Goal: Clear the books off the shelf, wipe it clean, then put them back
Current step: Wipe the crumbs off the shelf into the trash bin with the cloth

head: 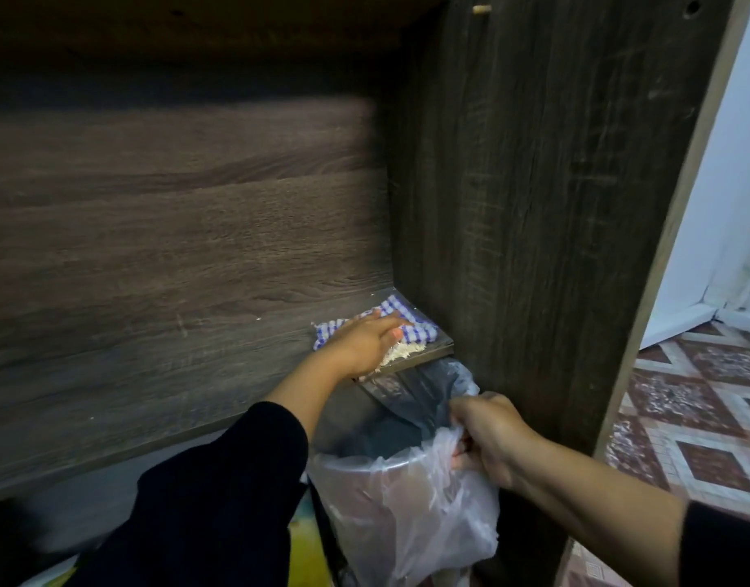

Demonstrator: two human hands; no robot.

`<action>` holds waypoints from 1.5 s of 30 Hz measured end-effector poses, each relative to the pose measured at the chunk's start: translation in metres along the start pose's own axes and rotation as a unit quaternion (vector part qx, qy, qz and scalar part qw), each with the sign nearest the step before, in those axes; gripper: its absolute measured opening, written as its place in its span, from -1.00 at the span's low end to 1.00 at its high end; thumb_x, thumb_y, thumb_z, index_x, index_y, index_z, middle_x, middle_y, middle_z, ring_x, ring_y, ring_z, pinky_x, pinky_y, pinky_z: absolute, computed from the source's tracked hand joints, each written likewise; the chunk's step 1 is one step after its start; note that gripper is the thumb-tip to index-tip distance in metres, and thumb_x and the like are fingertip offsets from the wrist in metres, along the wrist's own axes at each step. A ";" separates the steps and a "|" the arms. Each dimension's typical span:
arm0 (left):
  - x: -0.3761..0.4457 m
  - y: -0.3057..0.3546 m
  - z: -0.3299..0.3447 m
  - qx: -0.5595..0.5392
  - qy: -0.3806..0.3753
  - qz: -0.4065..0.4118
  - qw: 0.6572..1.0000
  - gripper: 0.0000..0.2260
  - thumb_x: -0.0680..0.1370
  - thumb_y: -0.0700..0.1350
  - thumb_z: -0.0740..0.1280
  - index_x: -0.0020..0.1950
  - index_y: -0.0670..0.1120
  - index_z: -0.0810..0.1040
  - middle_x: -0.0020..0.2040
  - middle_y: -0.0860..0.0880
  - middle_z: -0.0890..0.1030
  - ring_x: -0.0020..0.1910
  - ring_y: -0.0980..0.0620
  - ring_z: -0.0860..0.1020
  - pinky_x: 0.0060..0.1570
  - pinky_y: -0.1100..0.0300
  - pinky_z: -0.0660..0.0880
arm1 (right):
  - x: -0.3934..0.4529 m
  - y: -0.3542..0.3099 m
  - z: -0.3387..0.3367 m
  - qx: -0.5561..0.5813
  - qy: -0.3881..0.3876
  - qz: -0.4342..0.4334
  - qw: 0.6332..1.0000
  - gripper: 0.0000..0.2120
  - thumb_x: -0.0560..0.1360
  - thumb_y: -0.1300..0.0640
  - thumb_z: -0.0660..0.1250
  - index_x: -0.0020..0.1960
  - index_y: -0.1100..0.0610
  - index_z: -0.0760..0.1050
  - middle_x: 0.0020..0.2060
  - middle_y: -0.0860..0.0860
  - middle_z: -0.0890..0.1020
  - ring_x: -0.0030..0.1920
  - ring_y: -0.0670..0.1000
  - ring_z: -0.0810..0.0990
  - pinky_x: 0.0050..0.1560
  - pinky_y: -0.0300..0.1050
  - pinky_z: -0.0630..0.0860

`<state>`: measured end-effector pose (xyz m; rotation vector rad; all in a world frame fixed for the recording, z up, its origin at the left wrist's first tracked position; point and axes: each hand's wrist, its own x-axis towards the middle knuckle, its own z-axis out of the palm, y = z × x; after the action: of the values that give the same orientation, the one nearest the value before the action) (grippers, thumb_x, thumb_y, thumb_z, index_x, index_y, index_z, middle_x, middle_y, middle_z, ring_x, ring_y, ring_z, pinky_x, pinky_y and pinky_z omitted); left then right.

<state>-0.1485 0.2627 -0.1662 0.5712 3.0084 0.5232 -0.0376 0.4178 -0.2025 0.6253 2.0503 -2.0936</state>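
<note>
The wiping step is under way: a checked cloth [411, 326] is pressed flat under the spread left hand [364, 345] at the bare shelf's [152, 374] right end, pale crumbs [400, 353] heaped at its front edge. At five o'clock, a bin liner [407, 493] is pinched by the right hand [487, 438]; no books are seen. Next, the crumbs likely need sweeping off into the bin.

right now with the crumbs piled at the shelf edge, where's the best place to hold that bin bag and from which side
Probably at the near rim of the plastic bag, where the right hand already pinches it from the right. The film is loose there and folds over the bin's rim, so it bunches easily, and that hold keeps the mouth open under the shelf edge where the left hand presses the checked cloth.
</note>
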 end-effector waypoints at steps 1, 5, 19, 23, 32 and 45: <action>-0.004 -0.001 0.001 -0.005 -0.003 0.019 1.000 -0.61 0.66 0.06 0.05 0.49 0.09 0.26 0.54 0.00 0.19 0.53 -0.02 0.12 0.49 0.12 0.06 | -0.001 -0.001 0.000 0.002 -0.002 0.001 1.000 -0.86 0.43 0.36 0.17 -0.30 0.26 0.38 -0.71 0.06 0.38 -0.72 -0.01 0.37 -0.66 -0.26 0.40; -0.019 -0.006 0.011 -0.021 -0.003 0.080 0.997 -0.64 0.65 0.03 0.11 0.44 0.07 0.37 0.49 0.05 0.31 0.49 0.04 0.25 0.48 0.07 0.17 | -0.007 -0.006 -0.001 0.011 -0.008 0.003 1.000 -0.79 0.41 0.39 0.14 -0.38 0.27 0.37 -0.72 0.06 0.37 -0.73 -0.01 0.35 -0.67 -0.28 0.38; -0.025 -0.046 -0.010 0.027 0.180 -0.097 0.979 -0.63 0.64 0.06 0.08 0.40 0.01 0.43 0.42 -0.08 0.42 0.40 -0.11 0.36 0.38 0.06 0.29 | -0.008 -0.009 0.001 0.019 -0.014 0.004 1.000 -0.87 0.44 0.36 0.15 -0.26 0.27 0.42 -0.70 0.06 0.42 -0.69 -0.02 0.41 -0.64 -0.25 0.41; -0.007 -0.051 -0.011 0.101 0.031 -0.137 0.985 -0.55 0.65 0.15 -0.07 0.54 0.14 0.08 0.58 0.08 0.02 0.56 -0.04 -0.03 0.52 -0.03 -0.05 | 0.000 -0.006 0.001 0.025 -0.019 0.003 0.999 -0.92 0.44 0.35 0.16 -0.20 0.27 0.41 -0.69 0.06 0.43 -0.69 -0.01 0.42 -0.62 -0.23 0.43; 0.058 -0.021 -0.010 0.104 0.006 -0.125 0.987 -0.48 0.62 0.23 -0.07 0.56 0.13 0.01 0.58 0.08 0.00 0.55 -0.08 -0.02 0.49 -0.03 -0.06 | 0.023 0.000 0.002 0.050 -0.041 0.011 0.998 -0.97 0.47 0.28 0.19 -0.09 0.21 0.38 -0.51 0.11 0.46 -0.64 -0.01 0.47 -0.58 -0.22 0.42; 0.067 -0.021 -0.006 0.045 -0.027 -0.004 0.999 -0.66 0.56 0.09 0.15 0.31 0.37 0.33 0.40 -0.09 0.35 0.36 -0.15 0.35 0.42 -0.07 0.24 | 0.027 -0.002 0.008 0.034 -0.019 -0.001 0.999 -0.90 0.39 0.36 0.17 -0.12 0.26 0.41 -0.62 0.08 0.40 -0.68 0.01 0.39 -0.63 -0.26 0.37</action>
<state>-0.2189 0.2670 -0.1657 0.5698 2.9935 0.3669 -0.0641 0.4145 -0.2117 0.5895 1.9671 -2.1671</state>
